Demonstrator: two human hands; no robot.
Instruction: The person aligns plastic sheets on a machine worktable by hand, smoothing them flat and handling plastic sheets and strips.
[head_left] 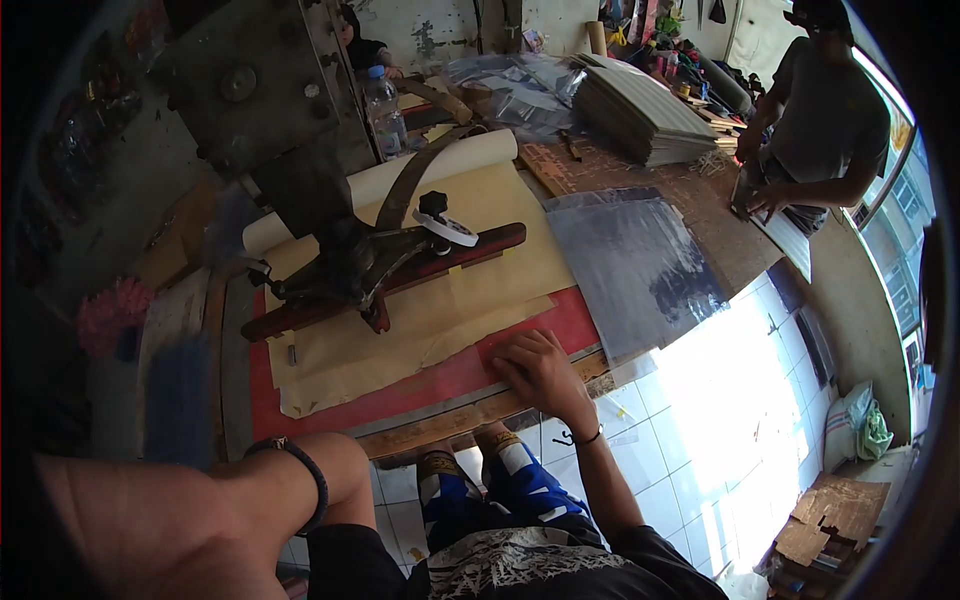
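Note:
My right hand (545,375) rests palm down on the front edge of a red sheet (430,385), its fingers loosely bent and apart, with nothing visible in them. Large and close to the camera at the lower left is my left hand (150,520), beyond a wrist with a black band; its fingers are hidden. Yellowish paper (370,370) lies over the red sheet, its front edge uneven. Across the paper stands a dark machine arm (350,260) with a long reddish bar (400,280) and a white ring (447,232).
A grey plastic sheet (630,270) overhangs the right table edge. Behind are a paper roll (440,160), a bottle (385,110) and stacked panels (645,110). A person (825,110) handles a pale strip at the right. Another person (370,50) is partly visible behind the machine.

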